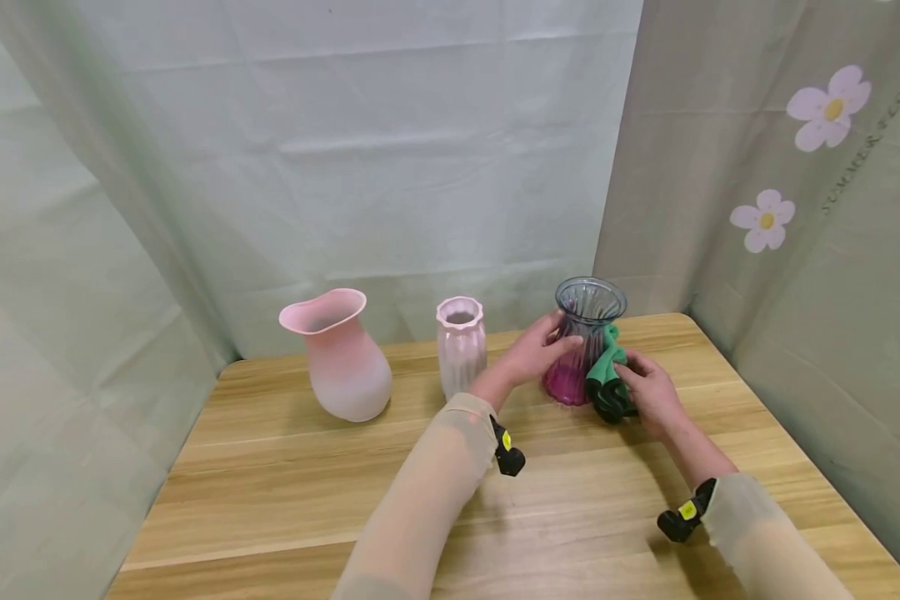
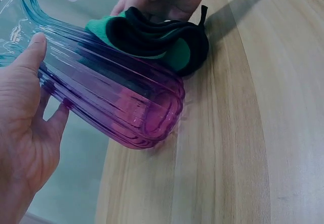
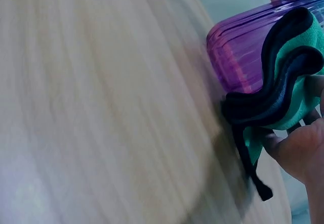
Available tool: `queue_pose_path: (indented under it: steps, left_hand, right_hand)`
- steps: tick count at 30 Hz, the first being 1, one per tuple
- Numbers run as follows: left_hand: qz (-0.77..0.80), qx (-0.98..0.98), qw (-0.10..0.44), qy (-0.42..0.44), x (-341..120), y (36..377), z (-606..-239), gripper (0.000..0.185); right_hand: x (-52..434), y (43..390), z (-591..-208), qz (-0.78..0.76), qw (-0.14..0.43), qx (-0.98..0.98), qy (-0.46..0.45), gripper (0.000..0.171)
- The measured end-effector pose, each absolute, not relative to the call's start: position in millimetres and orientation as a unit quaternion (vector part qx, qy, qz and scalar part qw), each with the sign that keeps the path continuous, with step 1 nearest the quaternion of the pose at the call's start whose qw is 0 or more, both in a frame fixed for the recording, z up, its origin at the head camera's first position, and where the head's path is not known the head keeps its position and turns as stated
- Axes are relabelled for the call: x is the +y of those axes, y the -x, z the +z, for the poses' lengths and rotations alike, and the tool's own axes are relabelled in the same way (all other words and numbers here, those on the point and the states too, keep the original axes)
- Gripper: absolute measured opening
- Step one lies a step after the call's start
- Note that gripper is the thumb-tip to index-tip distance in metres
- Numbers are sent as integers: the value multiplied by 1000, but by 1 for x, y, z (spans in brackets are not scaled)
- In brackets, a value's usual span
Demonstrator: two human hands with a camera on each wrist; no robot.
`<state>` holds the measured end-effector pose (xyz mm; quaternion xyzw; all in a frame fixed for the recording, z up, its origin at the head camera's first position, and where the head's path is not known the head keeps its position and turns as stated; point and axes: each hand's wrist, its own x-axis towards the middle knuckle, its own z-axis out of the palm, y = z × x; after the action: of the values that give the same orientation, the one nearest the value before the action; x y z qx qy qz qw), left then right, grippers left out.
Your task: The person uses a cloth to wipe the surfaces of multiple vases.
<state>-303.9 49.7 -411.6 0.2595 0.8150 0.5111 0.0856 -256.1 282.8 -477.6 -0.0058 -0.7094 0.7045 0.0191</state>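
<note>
Head view: the left hand (image 1: 531, 358) wraps its fingers around the ribbed glass vase (image 1: 583, 342), which stands on the wooden table (image 1: 285, 492) at its back right. Right hand (image 1: 654, 393) pinches a folded green-and-black cloth (image 1: 607, 379) against the vase's side. 2 pink vases (image 1: 342, 354) stand to the left.

My left hand (image 1: 534, 354) curls round the glass vase (image 1: 583, 343), thumb on its near side. My right hand (image 1: 651, 392), just right of that vase, pinches the green cloth (image 1: 607, 375) against it. Both forearms reach forward.
</note>
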Motion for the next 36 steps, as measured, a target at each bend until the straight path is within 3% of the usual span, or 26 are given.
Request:
queue_pose_path:
  steps: [8,19,36]
  left_hand:
    - [521,804,74,-278,50,305,-412,68]
    - [510,812,71,-274,49,306,-413,65]
    - [517,804,71,-284,50,308,-413,64]
  right_hand:
    - [271,256,-448,723,56,-689,18,13]
    - [263,255,-403,849,53,-526,-11,13]
    - [262,254,-411,783,49,-619,-42,22]
